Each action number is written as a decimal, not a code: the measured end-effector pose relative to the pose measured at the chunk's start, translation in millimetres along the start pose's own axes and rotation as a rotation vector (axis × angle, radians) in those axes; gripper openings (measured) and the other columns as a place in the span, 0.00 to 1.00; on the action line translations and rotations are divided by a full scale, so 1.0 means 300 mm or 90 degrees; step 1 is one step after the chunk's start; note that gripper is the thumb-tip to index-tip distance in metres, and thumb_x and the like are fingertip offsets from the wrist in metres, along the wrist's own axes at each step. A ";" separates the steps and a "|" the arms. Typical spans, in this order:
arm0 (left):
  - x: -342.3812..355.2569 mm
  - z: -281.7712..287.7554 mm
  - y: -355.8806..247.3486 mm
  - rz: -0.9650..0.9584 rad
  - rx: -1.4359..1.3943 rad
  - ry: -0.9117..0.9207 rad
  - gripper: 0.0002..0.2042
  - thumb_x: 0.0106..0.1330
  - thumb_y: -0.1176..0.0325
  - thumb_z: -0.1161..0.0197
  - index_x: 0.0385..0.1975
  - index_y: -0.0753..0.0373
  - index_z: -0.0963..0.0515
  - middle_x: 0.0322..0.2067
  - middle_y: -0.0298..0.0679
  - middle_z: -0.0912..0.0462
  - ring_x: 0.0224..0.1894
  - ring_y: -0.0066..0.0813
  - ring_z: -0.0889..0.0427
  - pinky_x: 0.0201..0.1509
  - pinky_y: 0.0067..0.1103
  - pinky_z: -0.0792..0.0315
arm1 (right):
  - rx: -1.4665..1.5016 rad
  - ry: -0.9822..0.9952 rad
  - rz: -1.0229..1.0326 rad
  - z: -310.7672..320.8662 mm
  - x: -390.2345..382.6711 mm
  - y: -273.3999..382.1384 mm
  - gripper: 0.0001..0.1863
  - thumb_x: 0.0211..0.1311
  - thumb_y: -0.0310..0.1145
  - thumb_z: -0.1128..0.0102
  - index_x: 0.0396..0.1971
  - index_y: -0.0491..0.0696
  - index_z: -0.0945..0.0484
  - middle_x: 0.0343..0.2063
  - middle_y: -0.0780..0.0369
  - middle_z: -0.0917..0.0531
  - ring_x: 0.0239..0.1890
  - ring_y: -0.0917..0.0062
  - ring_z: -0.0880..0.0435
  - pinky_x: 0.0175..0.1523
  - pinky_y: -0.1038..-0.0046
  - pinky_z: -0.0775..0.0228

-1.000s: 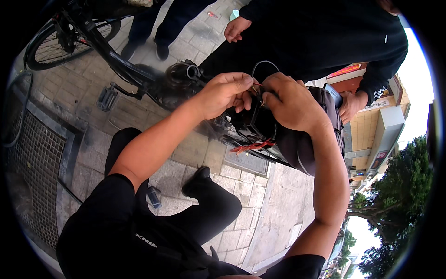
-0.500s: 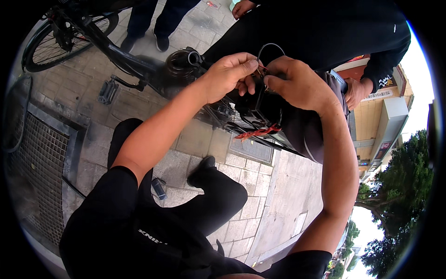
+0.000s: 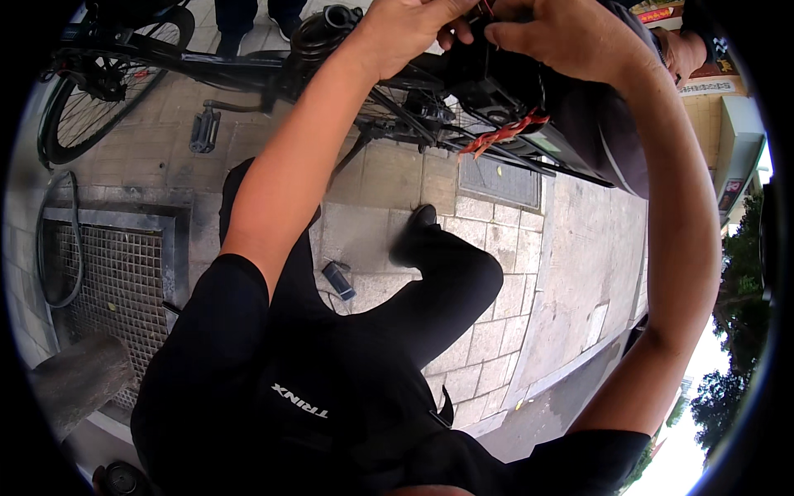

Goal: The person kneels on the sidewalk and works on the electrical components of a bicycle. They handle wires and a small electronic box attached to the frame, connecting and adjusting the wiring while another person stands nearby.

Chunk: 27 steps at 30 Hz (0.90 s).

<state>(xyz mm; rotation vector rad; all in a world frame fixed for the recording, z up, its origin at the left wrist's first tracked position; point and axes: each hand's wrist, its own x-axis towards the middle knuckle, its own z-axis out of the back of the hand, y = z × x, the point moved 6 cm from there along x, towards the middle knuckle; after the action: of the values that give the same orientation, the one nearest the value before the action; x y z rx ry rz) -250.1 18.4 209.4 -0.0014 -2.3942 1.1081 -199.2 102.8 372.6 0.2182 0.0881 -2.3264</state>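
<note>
At the upper edge both my hands meet over the rear part of a black bicycle. My left hand is closed, thumb and fingers pinched at thin wires; the fingertips are partly cut off by the picture's edge. Close beside it, my right hand has its fingers curled and closed on the same thin wires. Beneath the hands sits a black box-like part on the bicycle. A frayed red strip hangs below it. A dark padded seat lies by my right wrist.
A coiled black cable and a pedal are left on the bicycle. Another person's hand rests beyond the seat. A small dark device with a cord lies by my leg. A metal grate, hose and brown post are left.
The view has tilted down, so my hands and the bicycle sit higher in the picture. Both hands stay together at the wires. The brown post has come into view.
</note>
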 end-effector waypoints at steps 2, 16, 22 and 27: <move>-0.004 -0.006 -0.007 -0.021 -0.002 0.025 0.12 0.81 0.58 0.38 0.52 0.59 0.19 0.33 0.27 0.16 0.32 0.14 0.18 0.33 0.14 0.25 | -0.051 0.034 -0.077 -0.018 -0.002 0.003 0.12 0.62 0.34 0.33 0.32 0.38 0.16 0.26 0.51 0.15 0.29 0.65 0.16 0.39 0.63 0.24; -0.006 -0.065 -0.005 -0.056 0.120 -0.003 0.12 0.77 0.66 0.32 0.54 0.62 0.21 0.40 0.27 0.15 0.38 0.12 0.18 0.36 0.13 0.27 | -0.004 0.069 -0.239 0.062 -0.024 0.002 0.19 0.70 0.47 0.32 0.40 0.45 0.10 0.30 0.58 0.10 0.34 0.72 0.14 0.44 0.68 0.22; -0.009 -0.042 -0.012 -0.077 0.150 -0.041 0.14 0.75 0.68 0.31 0.54 0.69 0.19 0.40 0.37 0.12 0.40 0.24 0.14 0.39 0.19 0.22 | -0.091 -0.010 -0.055 0.043 -0.007 -0.033 0.19 0.66 0.48 0.32 0.31 0.46 0.09 0.28 0.51 0.11 0.30 0.59 0.12 0.41 0.60 0.21; 0.011 -0.014 -0.001 -0.068 0.046 0.015 0.15 0.75 0.70 0.32 0.56 0.71 0.20 0.42 0.40 0.12 0.40 0.28 0.14 0.39 0.23 0.22 | -0.168 -0.123 0.101 -0.003 -0.009 -0.057 0.13 0.61 0.40 0.35 0.30 0.46 0.09 0.31 0.49 0.11 0.35 0.53 0.11 0.43 0.56 0.20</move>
<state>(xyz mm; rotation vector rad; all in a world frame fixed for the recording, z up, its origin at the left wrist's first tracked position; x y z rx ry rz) -251.1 22.0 213.3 0.1347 -2.3036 1.1377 -209.8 116.6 372.3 -0.1282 0.2685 -2.1394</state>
